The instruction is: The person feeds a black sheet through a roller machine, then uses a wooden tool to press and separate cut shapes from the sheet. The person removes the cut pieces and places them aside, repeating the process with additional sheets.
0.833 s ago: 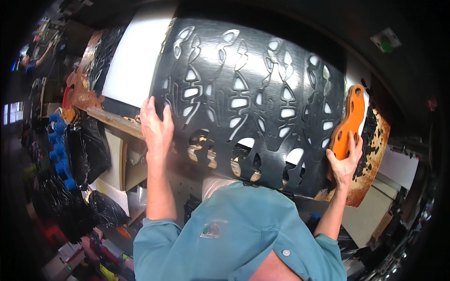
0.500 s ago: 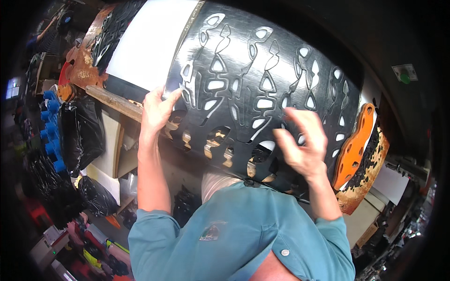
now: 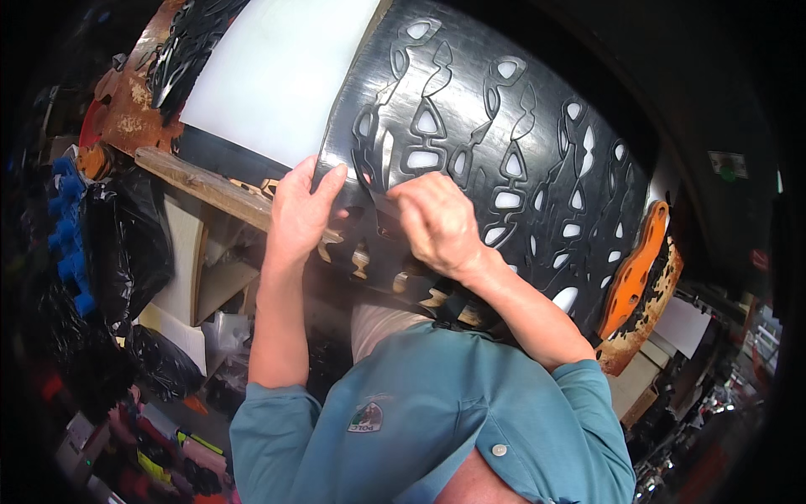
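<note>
A large black sheet (image 3: 537, 109), shiny and rubbery-looking, lies across the work surface with rows of cut outlines and holes, white showing through several of them. At its near left corner my left hand (image 3: 295, 208) grips the edge, thumb on top and fingers partly underneath. My right hand (image 3: 441, 220) is closed over the sheet's left part, thumb and fingers pinched beside a long cut-out. A dark flap of the sheet shows between the two hands. Whatever sits in the right fingertips is hidden.
Left of the sheet lies a white board (image 3: 273, 80), with a wooden bar (image 3: 201, 186) before it. An orange plate with holes (image 3: 635, 273) stands at the right. Black plastic bags (image 3: 134, 244) and blue parts (image 3: 71, 235) are at the left. Black scraps (image 3: 193, 55) lie far left.
My right hand has swung left from the sheet's middle to near my left hand, and its spread fingers have closed. The view has shifted slightly; my left hand stays at the sheet's edge.
</note>
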Available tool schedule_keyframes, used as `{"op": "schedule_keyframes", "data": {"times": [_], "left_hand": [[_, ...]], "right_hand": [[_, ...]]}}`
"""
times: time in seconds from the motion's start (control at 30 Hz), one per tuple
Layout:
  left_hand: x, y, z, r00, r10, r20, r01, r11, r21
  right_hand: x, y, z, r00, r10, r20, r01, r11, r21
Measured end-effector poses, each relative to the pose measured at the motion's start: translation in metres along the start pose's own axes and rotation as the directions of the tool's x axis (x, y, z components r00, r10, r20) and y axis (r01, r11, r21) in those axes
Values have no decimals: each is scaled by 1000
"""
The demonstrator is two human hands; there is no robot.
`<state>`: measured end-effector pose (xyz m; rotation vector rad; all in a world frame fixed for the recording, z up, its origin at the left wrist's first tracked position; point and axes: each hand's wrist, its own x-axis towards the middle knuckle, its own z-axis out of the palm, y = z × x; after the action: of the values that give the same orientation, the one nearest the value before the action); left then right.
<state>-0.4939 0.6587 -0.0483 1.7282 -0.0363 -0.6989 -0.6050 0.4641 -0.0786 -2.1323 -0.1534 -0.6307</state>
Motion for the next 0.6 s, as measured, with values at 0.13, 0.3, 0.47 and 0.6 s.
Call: {"op": "schedule_keyframes", "data": {"times": [0.13,0.3,0.47,0.6], "left_hand": [[-16,4,20,612,751,-247,-400,564,723],[-15,9,63,892,452,-23,-444,883,152],[7,3,88,765,643,-18,-629,753,195],[18,-2,92,627,779,32,-744,586,321]], "right_hand": [[8,-7,-24,819,574,26,-519,719,461],[20,-21,-30,790,613,11,-479,608,633],[25,-28,-39,846,529,62,-450,648,615],[27,-14,-46,785,599,159,-530,516,672]]}}
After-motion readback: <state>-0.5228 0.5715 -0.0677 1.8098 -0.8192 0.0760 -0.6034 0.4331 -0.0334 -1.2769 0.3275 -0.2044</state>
